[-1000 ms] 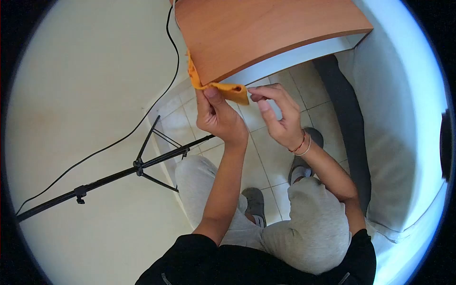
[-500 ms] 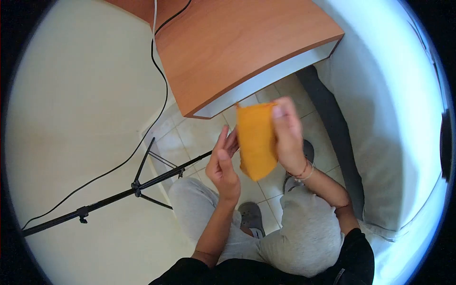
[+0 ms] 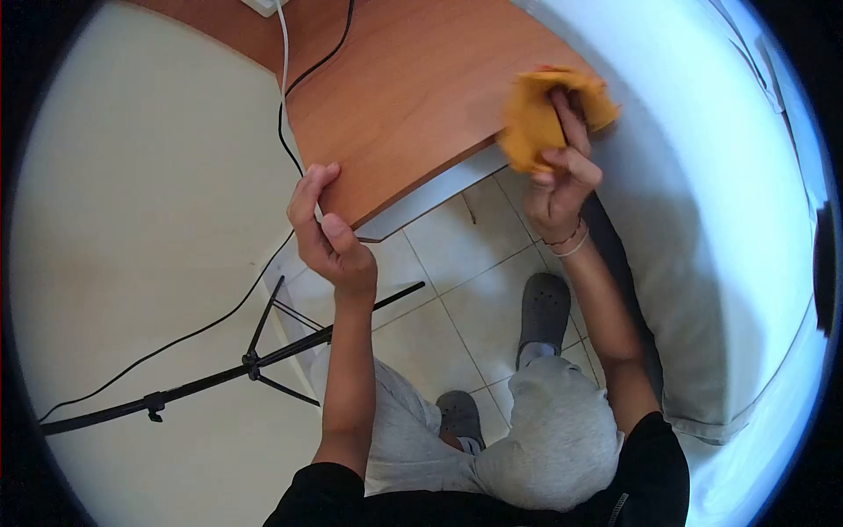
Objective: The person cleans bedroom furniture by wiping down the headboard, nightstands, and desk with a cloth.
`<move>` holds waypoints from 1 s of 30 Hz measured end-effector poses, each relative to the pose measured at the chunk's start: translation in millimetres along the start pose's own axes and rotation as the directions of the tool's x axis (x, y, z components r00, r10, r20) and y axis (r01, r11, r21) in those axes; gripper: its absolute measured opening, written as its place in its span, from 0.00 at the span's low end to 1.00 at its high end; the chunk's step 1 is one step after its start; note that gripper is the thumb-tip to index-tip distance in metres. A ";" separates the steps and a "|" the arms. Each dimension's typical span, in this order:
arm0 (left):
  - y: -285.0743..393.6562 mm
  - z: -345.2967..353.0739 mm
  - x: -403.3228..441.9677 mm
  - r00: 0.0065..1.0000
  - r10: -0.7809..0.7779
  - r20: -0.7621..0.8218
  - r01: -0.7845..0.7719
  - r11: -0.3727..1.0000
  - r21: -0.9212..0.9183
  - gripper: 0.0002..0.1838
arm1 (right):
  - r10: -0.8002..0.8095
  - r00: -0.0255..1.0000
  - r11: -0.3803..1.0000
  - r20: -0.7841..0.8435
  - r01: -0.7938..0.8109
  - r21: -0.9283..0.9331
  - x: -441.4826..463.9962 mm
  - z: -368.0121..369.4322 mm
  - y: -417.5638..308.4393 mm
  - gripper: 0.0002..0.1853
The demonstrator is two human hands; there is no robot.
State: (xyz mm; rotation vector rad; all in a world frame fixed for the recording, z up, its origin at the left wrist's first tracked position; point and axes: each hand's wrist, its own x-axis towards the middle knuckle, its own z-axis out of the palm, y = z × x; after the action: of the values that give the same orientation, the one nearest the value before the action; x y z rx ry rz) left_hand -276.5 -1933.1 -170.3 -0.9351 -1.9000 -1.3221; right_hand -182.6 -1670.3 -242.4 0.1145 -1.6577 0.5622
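Note:
In my right hand (image 3: 564, 191) is a crumpled orange-yellow cloth (image 3: 532, 123), pinched between thumb and fingers. A finger pushes into its folds, and the cloth is slightly blurred. It is at the right front corner of the wooden tabletop (image 3: 408, 97); I cannot tell whether it touches the wood. My left hand (image 3: 334, 233) is curled round the near left corner of that tabletop, with fingertips on the side edge and the thumb by the front edge.
A black tripod stand (image 3: 202, 376) leans at the left by the pale wall (image 3: 149, 220). Black (image 3: 307, 75) and white cables cross the table's left side. A grey-covered sofa or bed (image 3: 702, 263) lines the right. Below are floor tiles (image 3: 421, 338) and my grey shoes (image 3: 544, 307).
My right hand has moved up and right with the cloth, which went from flat to bunched. My left hand has left the cloth's side and gone to the table's left corner.

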 end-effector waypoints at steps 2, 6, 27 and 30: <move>-11.6 9.5 -4.9 0.996 0.089 -0.032 -0.087 0.994 0.060 0.30 | 0.030 0.999 0.993 0.026 -0.033 0.112 10.7 5.9 2.7 0.39; -16.3 29.8 -11.2 0.975 0.112 -0.191 -0.103 0.993 0.057 0.35 | 0.200 0.980 0.960 -0.023 -0.191 0.203 19.4 15.5 -1.2 0.52; -12.2 23.4 -12.7 0.986 0.108 -0.127 -0.121 0.987 -0.102 0.58 | -0.173 0.767 0.973 0.617 0.037 0.227 7.4 63.9 -138.6 0.31; -10.9 15.5 -13.0 0.995 0.022 -0.101 -0.015 0.998 0.064 0.55 | 0.020 0.717 0.895 0.697 -0.323 0.307 3.6 55.3 -111.5 0.32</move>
State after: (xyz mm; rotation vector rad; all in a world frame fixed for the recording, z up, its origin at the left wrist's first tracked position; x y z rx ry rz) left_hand -280.1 -1923.5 -190.9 -0.8360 -1.8405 -1.2669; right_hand -190.0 -1790.2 -209.5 0.5339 -2.2595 1.1163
